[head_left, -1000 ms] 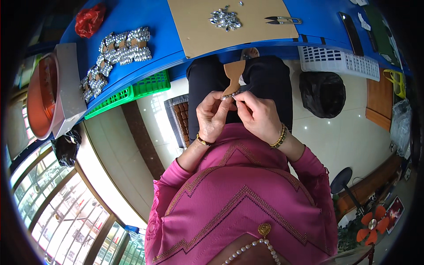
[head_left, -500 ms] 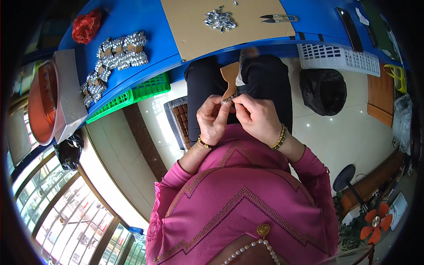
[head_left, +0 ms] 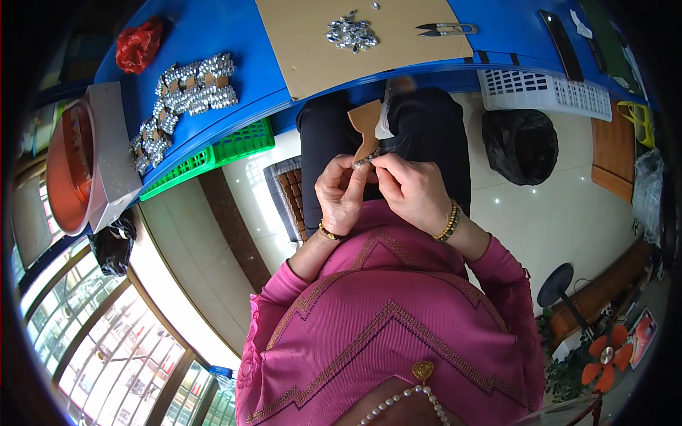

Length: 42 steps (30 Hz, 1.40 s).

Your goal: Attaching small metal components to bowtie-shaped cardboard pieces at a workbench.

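Over my lap, my left hand [head_left: 342, 192] pinches a flat tan piece [head_left: 365, 125] of leather- or card-like material, wide at its far end and narrower toward my fingers. Small shiny stones [head_left: 367, 158] line its near edge. My right hand [head_left: 413, 190] is closed at that edge, thumb and forefinger together against the stones; what lies between those fingertips is too small to make out. On the blue table, a loose pile of silver faceted stones [head_left: 352, 33] rests on a brown board [head_left: 312, 67]. Thread snips [head_left: 446, 29] lie to its right.
Stone-covered pieces [head_left: 195, 84] and a red plastic bag [head_left: 138, 45] sit at the table's left. A phone [head_left: 561, 44] lies at the right. Below are a green basket [head_left: 241, 141], a white basket [head_left: 547, 94] and a black-lined bin [head_left: 519, 146].
The tan piece has shifted slightly left and tilted a little. My right hand has moved slightly left with it; both hands keep their grip.
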Each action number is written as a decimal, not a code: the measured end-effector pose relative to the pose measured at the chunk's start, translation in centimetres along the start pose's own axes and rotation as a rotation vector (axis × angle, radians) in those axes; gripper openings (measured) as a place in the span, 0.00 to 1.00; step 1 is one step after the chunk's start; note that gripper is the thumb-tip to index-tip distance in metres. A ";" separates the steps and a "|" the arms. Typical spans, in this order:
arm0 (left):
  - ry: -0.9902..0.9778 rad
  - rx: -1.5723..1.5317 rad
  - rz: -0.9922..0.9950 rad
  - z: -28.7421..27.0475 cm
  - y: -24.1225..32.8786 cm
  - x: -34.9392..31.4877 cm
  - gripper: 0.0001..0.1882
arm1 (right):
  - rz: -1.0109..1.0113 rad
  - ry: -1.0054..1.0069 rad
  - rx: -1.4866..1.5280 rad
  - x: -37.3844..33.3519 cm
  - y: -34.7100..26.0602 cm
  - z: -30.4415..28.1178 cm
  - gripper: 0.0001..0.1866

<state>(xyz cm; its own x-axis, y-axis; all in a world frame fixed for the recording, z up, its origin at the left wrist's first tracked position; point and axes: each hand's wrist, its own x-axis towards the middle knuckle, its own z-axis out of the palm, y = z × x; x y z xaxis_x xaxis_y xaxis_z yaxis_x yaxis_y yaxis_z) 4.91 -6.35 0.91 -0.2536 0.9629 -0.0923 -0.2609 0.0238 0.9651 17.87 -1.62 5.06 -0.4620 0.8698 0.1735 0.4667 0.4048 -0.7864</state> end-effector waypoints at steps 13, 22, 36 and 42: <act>0.029 0.100 0.015 0.2 -0.2 0.0 0.02 | 0.123 0.007 0.051 0.6 0.8 1.2 0.03; -0.487 0.474 0.202 -1.4 2.1 2.2 0.03 | 0.133 0.103 -0.090 2.1 6.1 -3.9 0.06; -0.614 0.398 0.045 -1.3 2.3 2.4 0.04 | 0.543 -0.091 1.082 0.2 7.3 0.5 0.07; -0.535 -0.081 -0.374 -2.5 2.2 2.7 0.08 | 0.683 0.455 1.843 0.8 8.6 -1.8 0.07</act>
<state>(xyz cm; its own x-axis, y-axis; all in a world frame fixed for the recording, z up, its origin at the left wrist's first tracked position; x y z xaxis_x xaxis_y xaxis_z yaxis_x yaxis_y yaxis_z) 1.34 -4.33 2.13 0.3601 0.8950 -0.2632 -0.3161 0.3825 0.8682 22.83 3.09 -0.49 -0.2533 0.8390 -0.4817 -0.8666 -0.4180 -0.2725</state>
